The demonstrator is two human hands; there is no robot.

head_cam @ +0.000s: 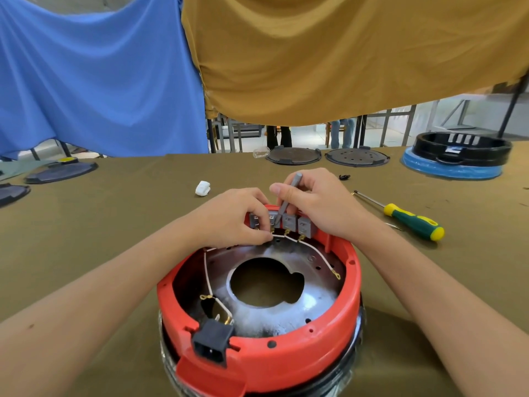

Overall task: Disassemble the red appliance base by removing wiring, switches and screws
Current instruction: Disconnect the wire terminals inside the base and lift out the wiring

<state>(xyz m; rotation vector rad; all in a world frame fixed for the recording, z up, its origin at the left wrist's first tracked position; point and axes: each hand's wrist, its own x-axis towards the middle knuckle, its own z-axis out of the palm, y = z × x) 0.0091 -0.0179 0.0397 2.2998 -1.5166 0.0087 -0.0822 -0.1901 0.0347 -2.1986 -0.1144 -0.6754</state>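
The red appliance base (289, 359) lies upside down in front of me, open side up, with a metal plate (315, 305) inside. A row of grey switches (292, 223) sits at its far rim, joined by white wires (210, 285) with brass terminals. A black power socket (211, 343) is at the near rim. My left hand (234, 219) pinches a wire terminal below the left switches. My right hand (320, 202) grips a thin grey tool (287, 200) whose tip points down between the switches.
A green and yellow screwdriver (412, 222) lies on the olive cloth (114, 224) to the right. A small white part (202, 188) sits behind the base. Black round plates (294, 155) and a black and blue base (458, 156) stand at the far edge.
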